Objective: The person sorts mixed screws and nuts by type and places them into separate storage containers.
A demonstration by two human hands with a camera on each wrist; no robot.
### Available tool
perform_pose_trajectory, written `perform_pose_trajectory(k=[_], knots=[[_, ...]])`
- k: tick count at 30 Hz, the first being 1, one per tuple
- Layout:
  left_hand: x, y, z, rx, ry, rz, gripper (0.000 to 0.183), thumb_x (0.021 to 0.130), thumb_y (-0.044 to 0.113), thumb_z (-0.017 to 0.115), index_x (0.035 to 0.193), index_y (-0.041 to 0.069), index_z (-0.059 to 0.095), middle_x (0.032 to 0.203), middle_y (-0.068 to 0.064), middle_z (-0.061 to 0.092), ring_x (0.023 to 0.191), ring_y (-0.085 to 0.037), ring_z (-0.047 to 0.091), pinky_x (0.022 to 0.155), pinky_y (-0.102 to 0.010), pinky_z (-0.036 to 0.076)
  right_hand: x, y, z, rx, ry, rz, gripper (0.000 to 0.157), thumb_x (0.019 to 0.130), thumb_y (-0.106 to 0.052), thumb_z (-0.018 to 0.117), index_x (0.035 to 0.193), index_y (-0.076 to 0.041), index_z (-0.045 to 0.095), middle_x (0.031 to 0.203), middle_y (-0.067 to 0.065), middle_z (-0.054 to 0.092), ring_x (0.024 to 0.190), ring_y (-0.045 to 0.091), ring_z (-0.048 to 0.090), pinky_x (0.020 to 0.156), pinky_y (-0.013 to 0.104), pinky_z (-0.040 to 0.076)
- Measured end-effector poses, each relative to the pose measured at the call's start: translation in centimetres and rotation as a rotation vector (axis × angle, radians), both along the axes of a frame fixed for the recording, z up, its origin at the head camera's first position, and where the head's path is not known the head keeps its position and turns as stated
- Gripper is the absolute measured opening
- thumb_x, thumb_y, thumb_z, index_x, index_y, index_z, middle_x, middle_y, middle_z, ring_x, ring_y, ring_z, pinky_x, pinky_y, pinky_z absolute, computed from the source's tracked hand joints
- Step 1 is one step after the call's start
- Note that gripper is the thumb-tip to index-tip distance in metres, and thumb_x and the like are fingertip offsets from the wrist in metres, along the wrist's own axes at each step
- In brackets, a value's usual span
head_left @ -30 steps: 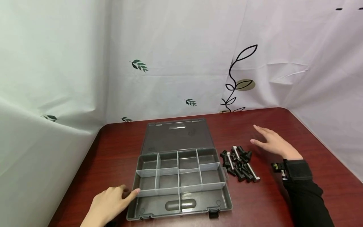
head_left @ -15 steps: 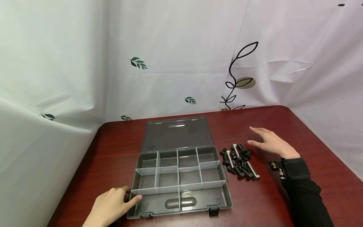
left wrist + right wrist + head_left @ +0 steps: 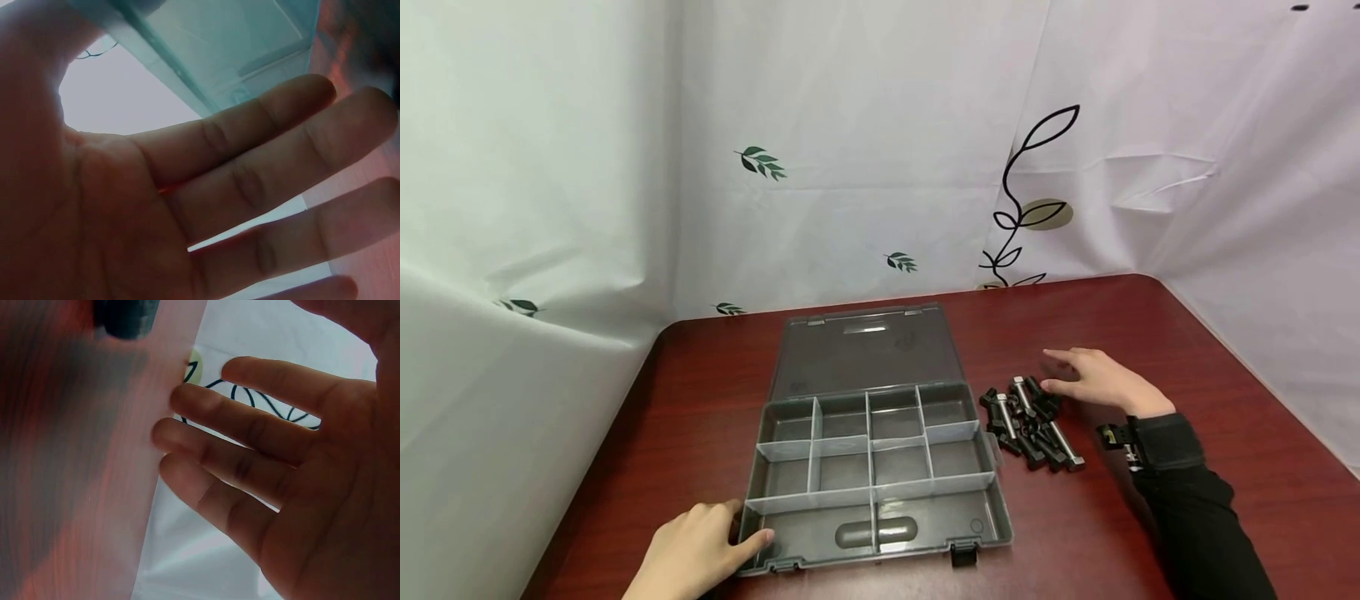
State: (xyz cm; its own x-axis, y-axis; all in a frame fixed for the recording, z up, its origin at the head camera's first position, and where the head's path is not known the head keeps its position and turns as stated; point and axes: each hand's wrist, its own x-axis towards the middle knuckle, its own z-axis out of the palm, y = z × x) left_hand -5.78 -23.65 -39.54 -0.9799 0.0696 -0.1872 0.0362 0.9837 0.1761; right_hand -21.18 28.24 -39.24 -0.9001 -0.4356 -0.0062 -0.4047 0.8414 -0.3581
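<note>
A grey plastic compartment box (image 3: 943, 523) lies with its lid folded back, its compartments showing no contents. At its front left corner, my left hand (image 3: 692, 546) has the thumb over the rim and the other fingers along the outside of the wall. Those fingers look fairly straight in the left wrist view. Right of the box is a pile of black and silver bolts (image 3: 1033, 437). My right hand (image 3: 1101, 379) hovers at the pile's far right side, thumb close to the bolts, and its palm holds nothing in the right wrist view.
The grey lid (image 3: 865, 358) lies flat behind the compartments. A black latch (image 3: 963, 554) hangs off the box's front edge. The dark red table (image 3: 700, 400) is bordered at the back and sides by white patterned cloth (image 3: 850, 125).
My right hand has moved left and slightly nearer, down to the bolts. My left thumb has slid a little toward the box's front corner. The box and pile stay in place.
</note>
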Motion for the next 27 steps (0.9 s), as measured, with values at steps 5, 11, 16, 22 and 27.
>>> perform_pose_trajectory(k=[5,11,16,22,27], knots=[[0.2,0.2,-0.2,0.01,-0.034,0.004,0.045,0.071,0.06,0.065,0.076,0.016,0.057,0.058,0.003,0.045,0.055,-0.015,0.044,0.05,-0.037,0.037,-0.1,-0.6,-0.3,-0.024,-0.034,0.049,0.065,0.087,-0.04,0.06,0.129,0.006,0.046,0.111,0.02,0.059,0.093,0.029,0.058,0.077,0.045,0.046],[0.3,0.2,-0.3,0.015,-0.03,-0.013,0.041,0.07,0.055,0.068,0.078,0.015,0.058,0.059,0.004,0.047,0.056,-0.015,0.044,0.05,-0.038,0.037,-0.2,-1.2,-0.7,-0.028,-0.065,0.08,0.064,0.084,-0.039,0.063,0.128,0.006,0.048,0.111,0.017,0.06,0.094,0.028,0.059,0.077,0.043,0.046],[0.2,0.1,-0.3,0.01,0.008,-0.035,0.038,0.068,0.051,0.071,0.079,0.016,0.059,0.062,0.004,0.052,0.057,-0.015,0.049,0.051,-0.041,0.039,-0.2,-1.7,-1.1,-0.004,-0.066,0.113,0.057,0.084,-0.035,0.063,0.127,0.001,0.052,0.113,0.02,0.058,0.099,0.032,0.057,0.08,0.047,0.045],[0.3,0.1,-0.4,0.023,0.022,-0.038,0.035,0.067,0.048,0.072,0.075,0.017,0.056,0.06,0.005,0.049,0.056,-0.014,0.047,0.051,-0.041,0.039,-0.3,-2.1,-1.3,0.034,-0.085,0.107,0.053,0.084,-0.028,0.063,0.128,-0.001,0.052,0.099,0.011,0.054,0.082,0.021,0.05,0.071,0.04,0.042],[0.5,0.0,-0.5,0.034,0.014,-0.034,0.034,0.068,0.046,0.072,0.074,0.017,0.055,0.059,0.005,0.049,0.056,-0.014,0.046,0.052,-0.041,0.04,-0.3,-2.4,-1.3,0.027,-0.089,0.109,0.051,0.084,-0.023,0.062,0.127,0.001,0.052,0.084,0.003,0.045,0.07,0.015,0.038,0.065,0.037,0.033]])
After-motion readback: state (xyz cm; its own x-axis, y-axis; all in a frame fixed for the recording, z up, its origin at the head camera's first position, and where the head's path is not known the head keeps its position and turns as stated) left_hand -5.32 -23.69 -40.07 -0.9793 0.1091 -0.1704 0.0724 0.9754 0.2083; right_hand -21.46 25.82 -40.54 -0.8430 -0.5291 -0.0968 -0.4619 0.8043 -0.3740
